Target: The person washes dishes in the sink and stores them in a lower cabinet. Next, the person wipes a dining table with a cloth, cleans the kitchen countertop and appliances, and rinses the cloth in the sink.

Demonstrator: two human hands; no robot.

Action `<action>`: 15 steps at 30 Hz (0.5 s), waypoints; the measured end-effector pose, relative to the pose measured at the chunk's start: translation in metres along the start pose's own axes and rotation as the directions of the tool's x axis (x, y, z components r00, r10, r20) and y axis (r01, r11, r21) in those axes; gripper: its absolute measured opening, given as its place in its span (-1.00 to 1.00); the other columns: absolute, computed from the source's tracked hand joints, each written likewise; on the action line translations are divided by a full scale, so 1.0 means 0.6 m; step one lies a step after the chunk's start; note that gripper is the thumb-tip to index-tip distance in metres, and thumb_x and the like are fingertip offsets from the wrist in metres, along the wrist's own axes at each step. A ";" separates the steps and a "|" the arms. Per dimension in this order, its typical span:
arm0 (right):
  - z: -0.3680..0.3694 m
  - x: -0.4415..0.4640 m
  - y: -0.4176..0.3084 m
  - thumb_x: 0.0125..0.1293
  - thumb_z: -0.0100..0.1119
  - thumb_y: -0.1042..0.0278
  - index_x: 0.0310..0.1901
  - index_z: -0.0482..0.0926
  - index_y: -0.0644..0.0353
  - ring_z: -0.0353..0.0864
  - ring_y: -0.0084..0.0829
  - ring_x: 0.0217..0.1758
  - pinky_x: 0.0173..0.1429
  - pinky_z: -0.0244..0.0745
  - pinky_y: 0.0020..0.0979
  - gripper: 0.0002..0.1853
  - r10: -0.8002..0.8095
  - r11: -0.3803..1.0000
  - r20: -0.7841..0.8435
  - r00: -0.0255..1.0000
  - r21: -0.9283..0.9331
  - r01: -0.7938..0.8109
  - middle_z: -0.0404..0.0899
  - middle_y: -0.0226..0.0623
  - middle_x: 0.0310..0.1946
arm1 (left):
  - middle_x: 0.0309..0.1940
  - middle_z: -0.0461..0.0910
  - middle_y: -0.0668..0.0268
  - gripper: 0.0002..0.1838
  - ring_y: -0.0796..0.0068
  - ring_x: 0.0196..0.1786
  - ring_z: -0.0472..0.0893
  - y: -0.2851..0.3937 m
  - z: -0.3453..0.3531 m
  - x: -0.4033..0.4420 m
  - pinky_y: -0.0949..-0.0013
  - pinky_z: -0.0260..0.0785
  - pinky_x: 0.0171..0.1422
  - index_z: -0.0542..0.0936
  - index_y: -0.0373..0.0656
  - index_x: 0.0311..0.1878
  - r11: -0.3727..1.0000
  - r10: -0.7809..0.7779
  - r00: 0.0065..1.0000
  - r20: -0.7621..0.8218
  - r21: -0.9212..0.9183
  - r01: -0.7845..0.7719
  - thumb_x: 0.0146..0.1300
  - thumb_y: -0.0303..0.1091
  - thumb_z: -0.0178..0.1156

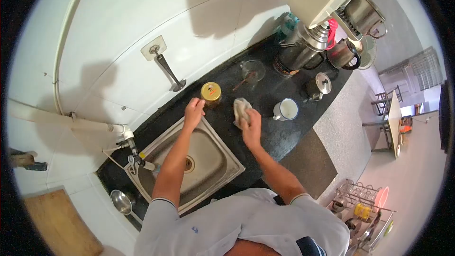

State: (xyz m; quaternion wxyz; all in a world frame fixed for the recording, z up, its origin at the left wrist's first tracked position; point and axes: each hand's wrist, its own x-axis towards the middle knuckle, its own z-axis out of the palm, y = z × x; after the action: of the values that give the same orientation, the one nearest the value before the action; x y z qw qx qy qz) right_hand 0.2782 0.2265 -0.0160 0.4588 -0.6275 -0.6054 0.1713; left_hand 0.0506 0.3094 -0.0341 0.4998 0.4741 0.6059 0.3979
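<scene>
A jar with a gold lid point(211, 92) stands on the black counter close to the sink's back corner. My left hand point(193, 113) is at the jar's near left side, fingers curled against it; part of the grip is hidden. In my right hand point(251, 127) a pale, crumpled cloth point(241, 111) is pressed onto the counter, to the right of the jar. A white enamel mug point(286, 109) with a blue rim stands to the right of that hand. Behind the cloth sits a clear glass dish point(253, 71), with a thin brown stick-like thing beside it.
Below my left forearm is a steel sink point(222, 148) with a tap point(135, 160). A metal bowl point(121, 202) lies at its left. Along the back right stand a large steel flask point(301, 47), a kettle point(342, 54) and a small lidded pot point(318, 86). A dish rack point(365, 213) is at lower right.
</scene>
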 end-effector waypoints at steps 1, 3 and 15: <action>0.004 0.003 -0.003 0.18 0.18 0.42 0.12 0.47 0.15 0.26 0.02 0.29 0.35 0.16 -0.09 -0.57 -0.008 1.000 0.145 0.989 -0.017 0.011 0.32 -0.01 0.21 | -0.44 0.46 0.30 -0.74 0.52 -0.59 0.50 -0.006 -0.005 0.000 0.42 0.36 -0.45 0.50 -0.30 -0.33 0.997 0.075 0.997 -0.024 0.003 -0.075 0.31 -0.25 0.10; 0.027 0.003 -0.007 0.18 0.18 0.36 0.11 0.49 0.10 0.27 -0.03 0.28 0.33 0.17 -0.07 -0.59 -0.140 0.962 0.286 0.948 -0.189 0.199 0.33 -0.10 0.21 | -0.44 0.45 0.29 -0.74 0.52 -0.58 0.51 -0.016 -0.012 -0.003 0.41 0.36 -0.45 0.50 -0.30 -0.33 0.995 0.098 0.994 -0.038 0.014 -0.097 0.31 -0.26 0.10; 0.161 0.195 0.061 0.26 0.10 0.20 0.20 0.44 -0.02 0.21 -0.11 0.36 0.31 0.11 0.03 -0.55 -0.388 0.723 0.456 0.801 -0.388 0.571 0.34 -0.29 0.26 | -0.43 0.45 0.31 -0.76 0.57 -0.54 0.51 -0.035 -0.026 -0.009 0.44 0.38 -0.42 0.48 -0.28 -0.31 0.995 0.090 0.986 -0.138 0.045 -0.084 0.39 -0.29 0.04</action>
State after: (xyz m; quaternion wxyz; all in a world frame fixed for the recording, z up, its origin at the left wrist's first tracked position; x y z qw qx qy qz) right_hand 0.2502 0.3749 -0.0550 0.1930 -0.5038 -0.8419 -0.0144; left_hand 0.0318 0.2994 -0.0503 0.4290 0.4807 0.6257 0.4397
